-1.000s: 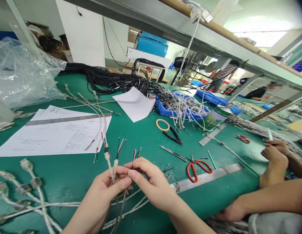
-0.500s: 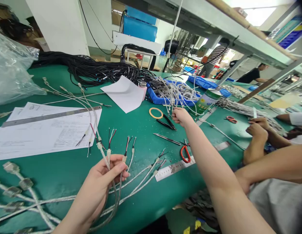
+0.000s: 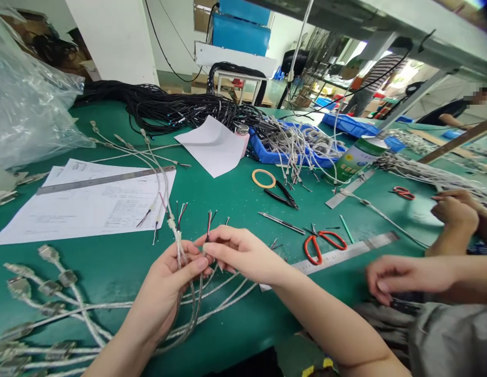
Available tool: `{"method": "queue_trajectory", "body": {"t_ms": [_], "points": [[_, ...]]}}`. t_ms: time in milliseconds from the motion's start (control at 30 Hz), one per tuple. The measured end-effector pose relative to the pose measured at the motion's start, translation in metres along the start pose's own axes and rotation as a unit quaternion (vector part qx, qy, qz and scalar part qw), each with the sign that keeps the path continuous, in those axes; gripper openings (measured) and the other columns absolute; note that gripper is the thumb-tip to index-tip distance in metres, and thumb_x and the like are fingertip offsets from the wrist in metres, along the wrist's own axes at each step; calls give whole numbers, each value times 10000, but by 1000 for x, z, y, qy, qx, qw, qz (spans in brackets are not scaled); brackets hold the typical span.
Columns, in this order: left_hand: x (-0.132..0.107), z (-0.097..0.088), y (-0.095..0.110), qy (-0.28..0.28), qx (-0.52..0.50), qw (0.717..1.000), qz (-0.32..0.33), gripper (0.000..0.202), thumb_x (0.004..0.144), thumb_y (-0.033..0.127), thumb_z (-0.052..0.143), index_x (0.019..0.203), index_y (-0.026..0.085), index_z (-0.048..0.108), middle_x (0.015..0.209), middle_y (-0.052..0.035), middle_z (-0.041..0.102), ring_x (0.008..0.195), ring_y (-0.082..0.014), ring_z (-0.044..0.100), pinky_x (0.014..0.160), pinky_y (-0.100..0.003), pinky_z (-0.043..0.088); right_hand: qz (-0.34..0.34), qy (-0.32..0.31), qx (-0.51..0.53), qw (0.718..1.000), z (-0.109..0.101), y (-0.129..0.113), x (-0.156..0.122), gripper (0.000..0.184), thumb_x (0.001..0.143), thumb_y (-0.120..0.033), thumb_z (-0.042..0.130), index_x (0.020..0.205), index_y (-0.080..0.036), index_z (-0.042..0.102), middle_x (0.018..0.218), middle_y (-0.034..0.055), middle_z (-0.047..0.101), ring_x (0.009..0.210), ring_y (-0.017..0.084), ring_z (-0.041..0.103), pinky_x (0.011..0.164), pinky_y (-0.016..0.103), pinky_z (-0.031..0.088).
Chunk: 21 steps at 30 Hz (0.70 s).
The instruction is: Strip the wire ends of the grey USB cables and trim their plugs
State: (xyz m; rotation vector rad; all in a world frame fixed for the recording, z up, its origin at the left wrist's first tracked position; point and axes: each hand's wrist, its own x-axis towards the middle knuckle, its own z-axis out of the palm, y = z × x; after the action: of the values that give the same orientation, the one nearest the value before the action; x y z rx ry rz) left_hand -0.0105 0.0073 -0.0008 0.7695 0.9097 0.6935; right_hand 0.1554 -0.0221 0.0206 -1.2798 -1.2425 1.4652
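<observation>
Plugs [image 3: 49, 253] lie leftmost on the table [image 3: 235, 201]. Above it, the left hand [image 3: 170, 283] grips several cables [image 3: 180, 254]; the right hand [image 3: 241, 256], touching, pinches one near its wires [image 3: 209, 224]. A hard tug there might snap those thin strands.

near left, silvery braided usb cables [image 3: 68, 278] lie left of the bare left hand [image 3: 172, 276]; behind them, a flat grey metal ruler [image 3: 106, 180] rests on white printed paper sheets [image 3: 90, 212]. to the right, red-handled metal scissors [image 3: 331, 232] overlap a long silver steel ruler [image 3: 345, 255]. farther back, tangled whitish cables [image 3: 296, 144] lie in a rectangular blue plastic tray [image 3: 269, 156].
</observation>
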Motion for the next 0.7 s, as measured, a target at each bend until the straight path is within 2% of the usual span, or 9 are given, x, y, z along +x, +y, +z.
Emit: {"method": "queue_trajectory", "body": {"t_ms": [167, 267, 433, 567, 700], "points": [[-1, 0, 2, 7, -7, 1000, 3, 299, 640, 248, 879, 722, 155, 607, 807, 26, 679, 606, -73, 629, 636, -182, 534, 1, -2, 116, 993, 10, 16, 7, 312, 832, -397, 673, 1010, -144, 633, 681, -25, 592, 558, 63, 526, 495, 184, 383], [-2, 2, 4, 5, -7, 1000, -7, 299, 642, 246, 877, 702, 159, 597, 777, 28, 679, 600, -75, 621, 635, -183, 528, -15, -1, 156, 988, 12, 23, 7, 287, 810, -405, 707, 927, -156, 624, 685, -18, 619, 593, 75, 574, 517, 184, 394], [-1, 0, 3, 1, 23, 1000, -9, 258, 661, 274, 862, 770, 181, 648, 666, 42, 636, 629, -90, 604, 589, -156, 489, -26, 48, 218, 975, 16, 28, 5, 282, 747, -368, 775, 811, -174, 581, 860, 4, 668, 542, 47, 524, 484, 183, 394], [1, -2, -1, -1, 71, 997, -5, 227, 697, 301, 832, 796, 198, 656, 711, 42, 648, 636, -85, 580, 588, -157, 471, -56, 88, 239, 965, 15, 30, 5, 228, 751, -301, 775, 767, -169, 590, 909, 6, 685, 516, 25, 502, 454, 162, 408], [1, -1, -2, -3, 80, 997, 7, 286, 658, 321, 850, 726, 192, 604, 658, 40, 634, 645, -106, 579, 609, -183, 471, -48, 66, 271, 959, 14, 30, 4, 194, 757, -283, 768, 849, -164, 646, 815, 2, 678, 489, 48, 541, 394, 159, 442]]}}
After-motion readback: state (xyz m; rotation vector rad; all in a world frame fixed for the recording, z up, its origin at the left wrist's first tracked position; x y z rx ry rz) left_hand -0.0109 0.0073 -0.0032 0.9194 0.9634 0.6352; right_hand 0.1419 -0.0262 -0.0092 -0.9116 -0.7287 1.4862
